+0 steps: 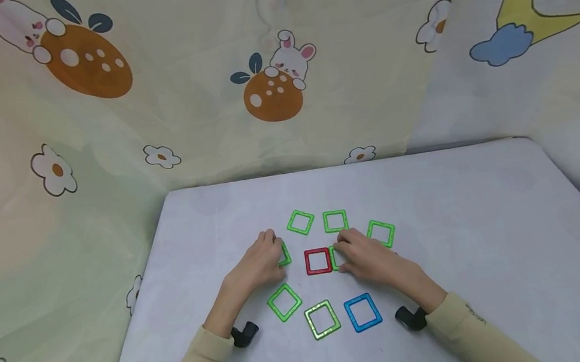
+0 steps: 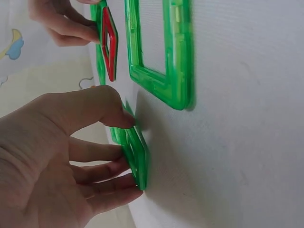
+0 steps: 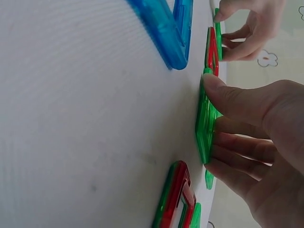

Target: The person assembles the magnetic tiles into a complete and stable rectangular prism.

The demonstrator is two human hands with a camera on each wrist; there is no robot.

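Note:
My left hand [image 1: 264,259] grips a green square magnetic tile [image 1: 284,254] by its edges, thumb on one side and fingers on the other. In the left wrist view that green tile [image 2: 137,156] lies low over the white surface, partly hidden by the fingers. With thumb and fingers, my right hand [image 1: 367,256] holds another green square tile [image 1: 334,258] by its edges. That tile meets the right side of a red square tile [image 1: 318,261]. The right wrist view shows the held green tile [image 3: 205,123] touching the red tile [image 3: 212,50].
Around the hands lie more tiles: green ones at the back [image 1: 300,222], [image 1: 335,220] and back right [image 1: 381,233], green ones in front [image 1: 284,302], [image 1: 322,320], and a blue tile [image 1: 363,312]. A red-edged tile [image 3: 178,194] shows below the right hand. Everything is on a white table [image 1: 494,252].

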